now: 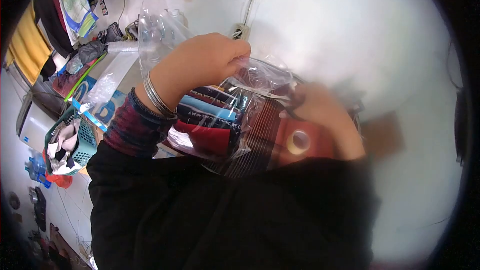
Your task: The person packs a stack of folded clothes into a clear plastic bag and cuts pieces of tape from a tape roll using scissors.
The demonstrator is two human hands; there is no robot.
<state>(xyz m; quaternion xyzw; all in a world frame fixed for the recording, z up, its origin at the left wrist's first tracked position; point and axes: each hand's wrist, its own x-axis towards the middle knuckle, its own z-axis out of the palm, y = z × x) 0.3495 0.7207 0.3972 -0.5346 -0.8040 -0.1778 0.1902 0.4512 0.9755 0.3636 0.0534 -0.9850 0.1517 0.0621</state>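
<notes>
My left hand, with silvery bangles at the wrist, is closed in a pinch on the gathered top of a clear plastic bag. Folded clothes in red, light blue and dark colours show through the plastic, with printed lettering on some. My right hand is blurred and closed around the dark handles of a pair of scissors. Their blades point left across the bag, just under the pinched part. Whether they touch the plastic I cannot tell. A roll of tape lies on a red surface below my right hand.
A dark striped surface lies under the work. To the left are a roll of clear plastic, a green basket of cloth and hanging clothes. A white wall stands behind, with a power socket.
</notes>
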